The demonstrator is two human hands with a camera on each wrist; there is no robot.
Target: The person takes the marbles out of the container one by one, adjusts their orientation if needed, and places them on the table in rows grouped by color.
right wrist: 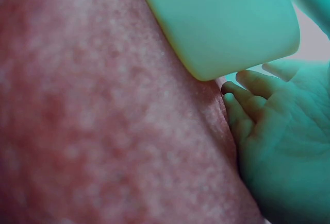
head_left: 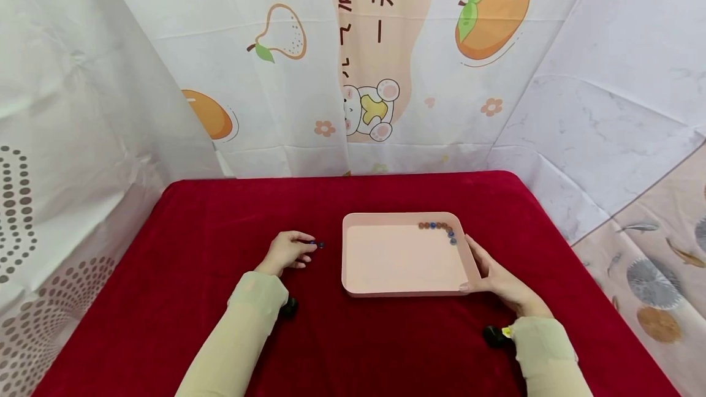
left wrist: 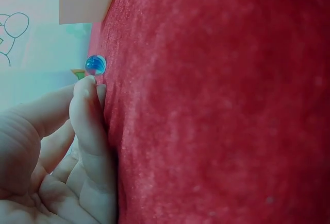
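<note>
My left hand [head_left: 289,251] is low over the red cloth, left of the pink tray. Its thumb and index finger pinch a small blue marble [head_left: 312,242]. Just beyond the fingertips lies another blue marble [head_left: 322,245]. In the left wrist view a clear marble with a blue swirl [left wrist: 95,65] shows right at the fingertips. The tray [head_left: 397,262] lies flat, and my right hand [head_left: 499,277] grips its right end, thumb at the near corner and fingers along the side wall. Several brown and blue marbles [head_left: 438,225] line the tray's far right corner.
A red velvet cloth [head_left: 248,201] covers the table. Behind it hangs a white curtain [head_left: 276,97] printed with fruit and a bear, and more sheets hang at both sides. A dark wrist device [head_left: 289,307] sits by the left cuff, another [head_left: 495,337] by the right.
</note>
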